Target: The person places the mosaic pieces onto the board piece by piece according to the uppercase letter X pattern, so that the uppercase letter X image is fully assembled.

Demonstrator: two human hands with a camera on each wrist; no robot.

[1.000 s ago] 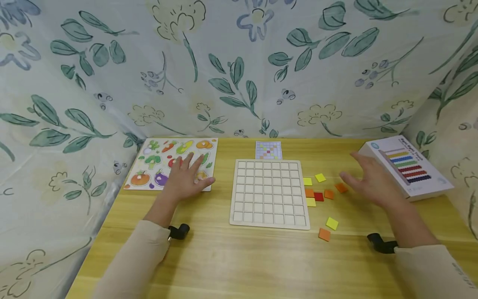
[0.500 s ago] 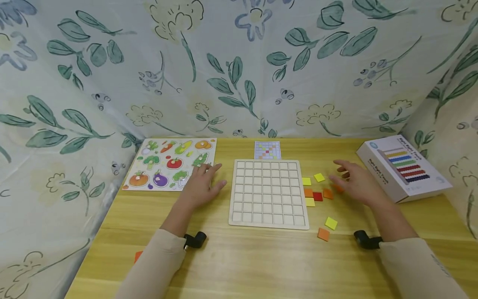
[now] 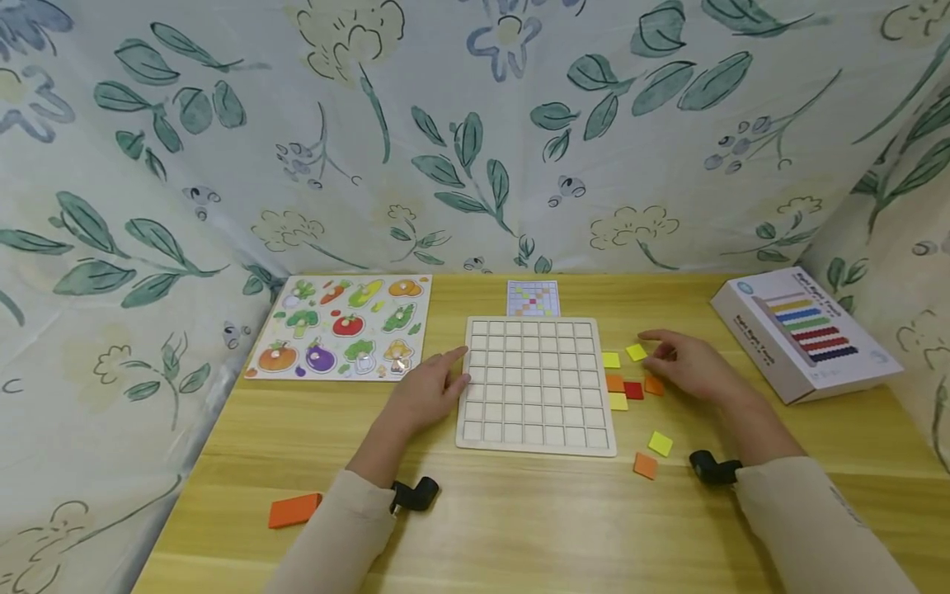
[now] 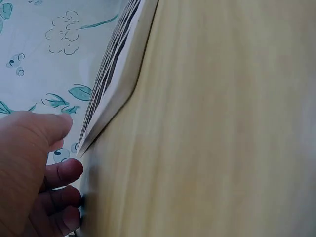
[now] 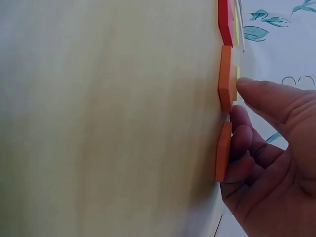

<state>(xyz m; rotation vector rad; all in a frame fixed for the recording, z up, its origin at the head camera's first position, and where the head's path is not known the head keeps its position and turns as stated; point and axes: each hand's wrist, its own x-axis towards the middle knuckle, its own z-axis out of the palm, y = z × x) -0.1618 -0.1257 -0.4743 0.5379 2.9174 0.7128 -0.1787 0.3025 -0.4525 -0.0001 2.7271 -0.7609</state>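
A pale wooden grid board (image 3: 534,384) with square cells lies in the middle of the table. My left hand (image 3: 429,388) is at its left edge, index fingertip right at the rim and thumb apart from the other fingers. Off the board's right side lie small square tiles: a red tile (image 3: 633,391), an orange tile (image 5: 226,79) and several more orange and yellow ones. My right hand (image 3: 690,363) reaches in low from the right, index finger and thumb by a yellow tile (image 3: 636,352). Its other fingers are bent, close to another orange tile (image 5: 223,152).
A pattern card (image 3: 532,299) lies behind the board. The vegetable puzzle (image 3: 337,326) is at back left, a white box (image 3: 809,334) at back right. An orange block (image 3: 293,511) lies by the left sleeve. A yellow tile (image 3: 660,444) and an orange tile (image 3: 645,465) lie nearer the front.
My left hand has moved right, off the vegetable puzzle to the board's left edge. My right hand has moved left from beside the box to the tiles. The orange block has come into sight.
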